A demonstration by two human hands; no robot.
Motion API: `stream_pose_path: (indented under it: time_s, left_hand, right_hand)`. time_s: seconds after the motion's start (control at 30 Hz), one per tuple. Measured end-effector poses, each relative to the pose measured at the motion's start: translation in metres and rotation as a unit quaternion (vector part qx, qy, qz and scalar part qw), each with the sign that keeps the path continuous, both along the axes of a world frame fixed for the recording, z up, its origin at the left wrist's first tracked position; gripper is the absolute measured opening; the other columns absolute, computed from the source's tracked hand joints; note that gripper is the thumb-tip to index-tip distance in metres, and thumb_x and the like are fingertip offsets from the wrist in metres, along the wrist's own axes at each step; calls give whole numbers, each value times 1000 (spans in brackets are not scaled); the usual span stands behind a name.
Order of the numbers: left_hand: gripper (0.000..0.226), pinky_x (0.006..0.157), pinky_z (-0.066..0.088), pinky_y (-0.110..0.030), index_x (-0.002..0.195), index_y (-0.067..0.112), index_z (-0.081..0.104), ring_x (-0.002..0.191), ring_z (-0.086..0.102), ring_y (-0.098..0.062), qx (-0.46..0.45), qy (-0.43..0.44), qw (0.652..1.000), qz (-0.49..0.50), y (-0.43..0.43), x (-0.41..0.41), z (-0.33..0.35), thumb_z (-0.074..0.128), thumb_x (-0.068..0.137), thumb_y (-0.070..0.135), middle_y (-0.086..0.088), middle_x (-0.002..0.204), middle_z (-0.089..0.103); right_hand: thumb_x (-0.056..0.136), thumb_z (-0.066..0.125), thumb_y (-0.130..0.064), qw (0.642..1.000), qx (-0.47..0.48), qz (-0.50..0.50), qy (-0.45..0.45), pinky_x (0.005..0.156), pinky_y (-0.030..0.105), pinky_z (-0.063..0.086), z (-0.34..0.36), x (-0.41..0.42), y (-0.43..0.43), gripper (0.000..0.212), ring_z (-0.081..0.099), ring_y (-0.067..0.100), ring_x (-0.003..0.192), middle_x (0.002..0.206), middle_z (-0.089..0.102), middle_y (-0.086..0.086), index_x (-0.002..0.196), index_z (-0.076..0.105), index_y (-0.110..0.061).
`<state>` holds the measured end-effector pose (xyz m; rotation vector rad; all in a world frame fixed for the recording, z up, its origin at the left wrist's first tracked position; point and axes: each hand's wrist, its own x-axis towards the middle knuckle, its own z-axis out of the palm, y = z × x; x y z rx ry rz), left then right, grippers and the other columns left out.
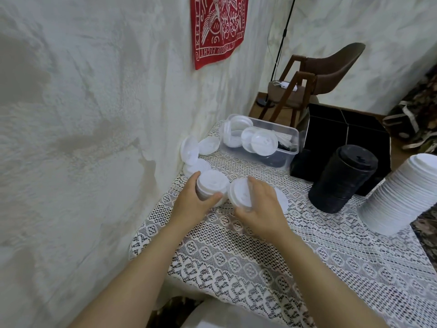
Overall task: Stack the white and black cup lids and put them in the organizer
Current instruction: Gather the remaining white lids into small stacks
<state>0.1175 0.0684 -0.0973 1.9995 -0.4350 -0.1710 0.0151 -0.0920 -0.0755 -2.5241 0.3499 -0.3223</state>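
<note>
Stacking white lids: the left hand (189,202) has its fingers clamped round a short stack (211,188). The right hand (262,209) grips a loose lid (238,192) just beside it. Next, that lid needs seating squarely on top.

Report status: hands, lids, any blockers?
Left hand grips small white lid stack. Right hand holds single white lid beside it. Tall black stack stands before the organizer.

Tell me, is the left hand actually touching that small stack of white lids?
Touching. The head view shows the left hand wrapped round the small stack of white lids, thumb in front, fingers curled behind it.
</note>
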Motion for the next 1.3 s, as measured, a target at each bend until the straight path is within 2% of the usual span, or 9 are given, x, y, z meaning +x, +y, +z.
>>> stream_pose_path:
  time_s: [0.1, 0.23, 0.33, 0.43, 0.77, 0.9, 1.03, 1.17, 1.3]
  left_hand:
    - [83, 98, 49, -36, 143, 28, 37, 115, 53, -11, -1, -1, 1000, -5, 1, -1, 0, 77, 74, 50, 13, 124, 51]
    - [90, 90, 53, -33, 138, 30, 42, 106, 57, -7, 1, 5, 1000, -29, 2, -3, 5, 75, 62, 65, 16, 118, 56]
    - [79, 91, 52, -34, 134, 33, 46, 107, 59, -8, 3, 1, 999, -34, 3, -1, 1, 83, 66, 47, 17, 116, 60]
    - [78, 90, 49, -28, 134, 31, 46, 107, 58, -6, 5, -11, 999, -33, 3, -1, 1, 85, 67, 42, 19, 113, 59]
    - [111, 100, 48, -38, 147, 31, 27, 120, 51, -11, 28, 1, 998, -57, 5, -2, 0, 77, 55, 68, 10, 136, 49]
    - [99, 101, 47, -39, 150, 33, 20, 126, 48, -13, -6, 24, 996, -83, 5, -4, -2, 73, 69, 54, 6, 145, 41]
    - [91, 107, 42, -40, 150, 34, 21, 129, 45, -9, -17, 24, 995, -92, 3, -3, -3, 66, 76, 62, 9, 146, 41]
    - [87, 104, 45, -39, 148, 34, 26, 124, 49, -7, -17, 19, 996, -86, 3, -2, -4, 65, 76, 61, 12, 141, 47]
    - [79, 99, 49, -36, 148, 34, 26, 121, 50, -8, -12, 15, 997, -80, 2, -1, -4, 69, 82, 49, 15, 138, 46]
  right_hand:
    - [69, 69, -40, 996, 69, 44, -21, 115, 28, 19, 19, 16, -1, 92, 23, 17, 140, 151, 33, 1, 149, 30, -16]
    - [72, 77, -31, 991, 56, 120, 16, 119, 34, 21, 37, 38, 0, 89, 24, 11, 141, 153, 31, -5, 150, 33, -22]
    - [74, 78, -21, 985, 24, 161, 55, 116, 27, 20, 39, 52, 1, 87, 28, 12, 140, 153, 33, -4, 149, 35, -21]
    - [74, 77, -23, 980, -6, 176, 90, 118, 33, 22, 38, 62, 3, 88, 30, 14, 141, 155, 32, -3, 150, 34, -20]
    - [76, 76, -13, 970, -9, 197, 145, 111, 27, 27, 44, 65, 5, 85, 35, 14, 137, 152, 36, -3, 150, 34, -17]
    - [76, 78, -11, 969, 11, 200, 146, 111, 31, 32, 44, 68, 4, 83, 42, 15, 133, 146, 44, -3, 148, 38, -18]
    - [77, 75, -9, 971, 14, 206, 120, 96, 30, 44, 43, 66, 5, 63, 55, 15, 115, 128, 58, -4, 135, 53, -19]
    - [81, 73, -13, 969, 7, 217, 120, 94, 26, 41, 43, 64, 6, 61, 53, 13, 116, 129, 57, -5, 138, 49, -21]
    - [69, 68, -46, 969, -9, 205, 138, 119, 38, 24, 33, 57, 3, 96, 26, 14, 145, 158, 29, -4, 153, 28, -22]
